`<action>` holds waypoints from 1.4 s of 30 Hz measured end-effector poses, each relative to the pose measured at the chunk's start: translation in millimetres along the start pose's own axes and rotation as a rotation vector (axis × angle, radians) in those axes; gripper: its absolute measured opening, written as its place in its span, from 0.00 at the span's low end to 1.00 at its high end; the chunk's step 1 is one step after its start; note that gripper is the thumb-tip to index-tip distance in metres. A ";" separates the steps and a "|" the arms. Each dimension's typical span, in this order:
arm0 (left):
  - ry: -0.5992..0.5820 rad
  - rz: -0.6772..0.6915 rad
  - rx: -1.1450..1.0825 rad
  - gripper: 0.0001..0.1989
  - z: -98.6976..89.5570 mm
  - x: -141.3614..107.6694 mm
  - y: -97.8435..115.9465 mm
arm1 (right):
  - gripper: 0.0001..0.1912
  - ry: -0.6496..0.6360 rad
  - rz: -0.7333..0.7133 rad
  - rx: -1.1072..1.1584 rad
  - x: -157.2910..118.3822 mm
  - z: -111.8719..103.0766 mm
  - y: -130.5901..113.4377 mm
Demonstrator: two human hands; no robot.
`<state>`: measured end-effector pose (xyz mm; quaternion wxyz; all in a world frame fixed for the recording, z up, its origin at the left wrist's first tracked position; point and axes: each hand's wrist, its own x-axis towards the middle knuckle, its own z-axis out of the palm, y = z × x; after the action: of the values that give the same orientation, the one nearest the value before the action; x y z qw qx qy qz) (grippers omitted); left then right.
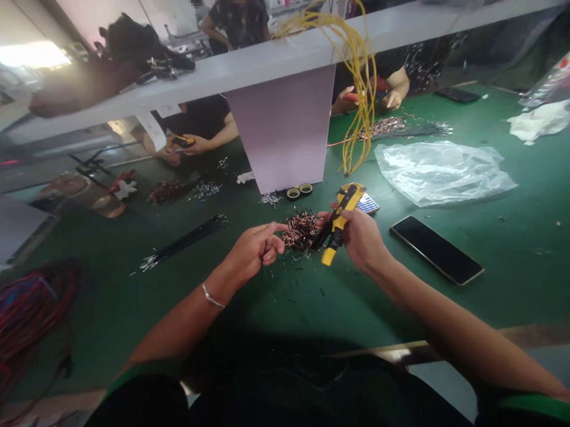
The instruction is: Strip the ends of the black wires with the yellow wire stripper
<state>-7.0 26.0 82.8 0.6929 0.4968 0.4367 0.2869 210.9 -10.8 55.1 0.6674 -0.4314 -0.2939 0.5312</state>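
My right hand [358, 236] is wrapped round a yellow and black hand tool [344, 221], held upright and tilted over the green table. My left hand [258, 248] is at the left edge of a pile of small copper-coloured and black pieces [300, 230]. Its index finger points at the pile, and the other fingers are curled in; whether something small is between them I cannot make out. Part of the pile lies between the two hands. Behind the tool, a small blue and white object [367, 204] is partly hidden.
A phone [436, 250] lies right of my right hand, with a clear plastic bag [442, 172] behind it. Black wires [185, 242] lie at left, red cables [31, 309] farther left. Two tape rolls [299, 191] sit by a white panel [286, 126]. Yellow wires [355, 80] hang from a shelf. Other people work opposite.
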 end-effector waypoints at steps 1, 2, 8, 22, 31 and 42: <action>0.009 -0.038 -0.029 0.14 -0.9 -0.6 -3.9 | 0.16 -0.017 -0.009 -0.019 -1.1 -4.7 -2.3; 0.012 -0.070 -0.046 0.12 -0.5 -1.7 -9.4 | 0.17 -0.024 -0.022 -0.053 -3.1 -8.7 -3.4; 0.005 -0.052 -0.029 0.10 9.9 -13.7 -38.4 | 0.15 -0.044 -0.089 -0.275 -21.8 -22.8 6.4; 0.023 0.148 0.252 0.07 0.8 0.9 -32.2 | 0.08 -0.177 0.059 -0.384 -32.6 -33.6 23.5; 0.175 0.732 0.976 0.12 -4.0 6.3 -7.3 | 0.19 -0.444 0.297 -0.228 -19.4 -26.0 16.9; 0.082 0.814 1.094 0.12 -14.3 6.3 -8.9 | 0.21 -0.649 0.457 -0.142 -24.8 -24.8 27.1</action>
<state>-17.2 34.5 70.7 0.1618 0.8889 0.3231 0.2815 213.1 -39.5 21.4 0.3730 -0.3405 -0.4220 0.7529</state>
